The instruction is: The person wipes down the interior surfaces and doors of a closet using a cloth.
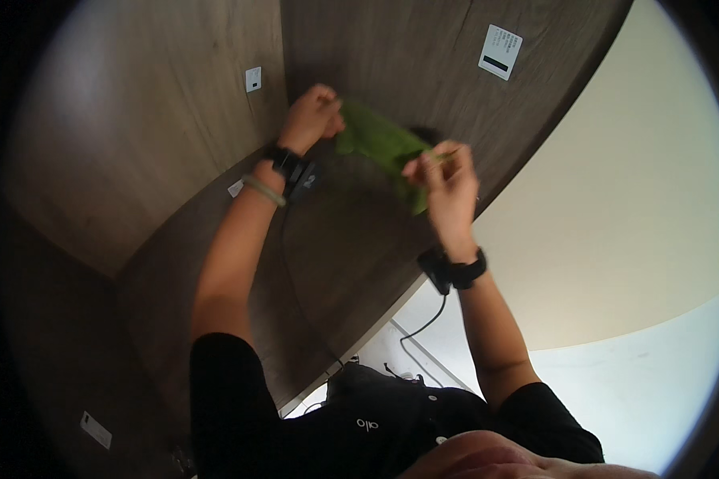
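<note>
A green cloth (377, 135), blurred by motion, is stretched between my two hands above a dark wood-grain surface. My left hand (314, 117) pinches its upper left end. At the other end, my right hand (446, 173) grips the cloth between thumb and fingers, and part of it hangs down beside the palm. Each wrist wears a black strap with a small device (299, 176) and a cable. A pale band also circles the left wrist. Behind the cloth, near the right hand, a dark round shape is partly hidden.
Wood-grain panels (156, 108) rise at the left and ahead, bearing white labels (500, 52) with writing. The surface's pale front edge (359, 347) runs diagonally near my body. Thin cables hang from both wrists. At the right stands a large cream-coloured panel (605, 209).
</note>
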A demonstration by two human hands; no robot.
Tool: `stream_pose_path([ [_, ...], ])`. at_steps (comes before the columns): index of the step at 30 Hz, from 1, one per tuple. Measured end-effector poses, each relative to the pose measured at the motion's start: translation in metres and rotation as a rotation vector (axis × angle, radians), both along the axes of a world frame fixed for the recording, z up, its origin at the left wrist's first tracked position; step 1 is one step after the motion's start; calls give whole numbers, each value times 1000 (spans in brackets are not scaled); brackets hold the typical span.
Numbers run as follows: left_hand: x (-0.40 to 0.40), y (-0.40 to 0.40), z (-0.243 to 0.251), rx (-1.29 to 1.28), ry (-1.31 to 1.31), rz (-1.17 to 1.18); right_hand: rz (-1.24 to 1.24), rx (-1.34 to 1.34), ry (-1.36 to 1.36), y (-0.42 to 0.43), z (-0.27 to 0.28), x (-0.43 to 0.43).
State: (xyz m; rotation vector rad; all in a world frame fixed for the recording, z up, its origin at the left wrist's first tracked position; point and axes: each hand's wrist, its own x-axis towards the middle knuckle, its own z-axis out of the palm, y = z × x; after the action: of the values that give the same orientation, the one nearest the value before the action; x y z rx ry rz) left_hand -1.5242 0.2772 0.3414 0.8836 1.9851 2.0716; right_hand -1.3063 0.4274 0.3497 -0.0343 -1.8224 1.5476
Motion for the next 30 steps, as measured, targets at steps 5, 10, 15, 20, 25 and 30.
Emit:
stream_pose_path([
  [5,23,73,83,444,488,47,-335,269,358,30,78,17],
  [10,58,110,99,170,1054,523,-445,624,459,20,90,11],
  [15,94,141,44,13,1121,627,-596,1141,54,26,50,15],
  [20,106,137,-19,-206,742,350,-527,1164,-115,19,11,30],
  [25,137,140,-79,-239,507,171,-467,1133,-228,18,-30,54],
  [30,129,129,-151,-682,663,50,-262,1068,-351,10,-66,58],
])
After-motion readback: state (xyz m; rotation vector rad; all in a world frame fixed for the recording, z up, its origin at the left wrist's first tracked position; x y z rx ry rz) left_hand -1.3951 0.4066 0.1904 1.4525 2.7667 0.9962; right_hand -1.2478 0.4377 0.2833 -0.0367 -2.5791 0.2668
